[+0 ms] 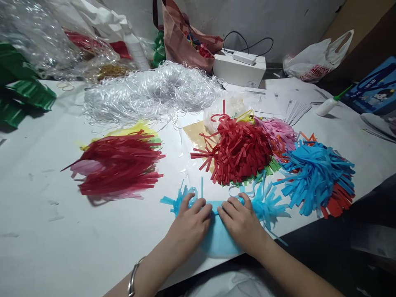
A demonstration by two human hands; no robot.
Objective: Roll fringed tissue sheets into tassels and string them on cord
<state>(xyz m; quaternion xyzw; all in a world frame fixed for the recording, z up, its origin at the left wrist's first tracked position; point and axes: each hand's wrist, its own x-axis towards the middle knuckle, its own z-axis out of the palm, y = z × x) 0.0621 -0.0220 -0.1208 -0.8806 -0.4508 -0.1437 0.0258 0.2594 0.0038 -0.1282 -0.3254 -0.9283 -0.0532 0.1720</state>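
Two hands, the left hand (192, 218) and the right hand (238, 218), sit side by side, a narrow gap between them, fingers curled over blue paper (221, 243). Its cut strips (269, 208) fan out beyond both. The fingertips' undersides are hidden, so I cannot tell whether they pinch the paper or just press it. Such thin paper might tear if pulled unevenly, and loose strips beyond the right hand could tangle with the red fringe (243, 150) just ahead or the blue bundle (318, 177) to its right. The white table (40, 214) runs left and ahead, with silver strands (154, 93) well past the hands and a white box (238, 68) near the grey wall (297, 20).
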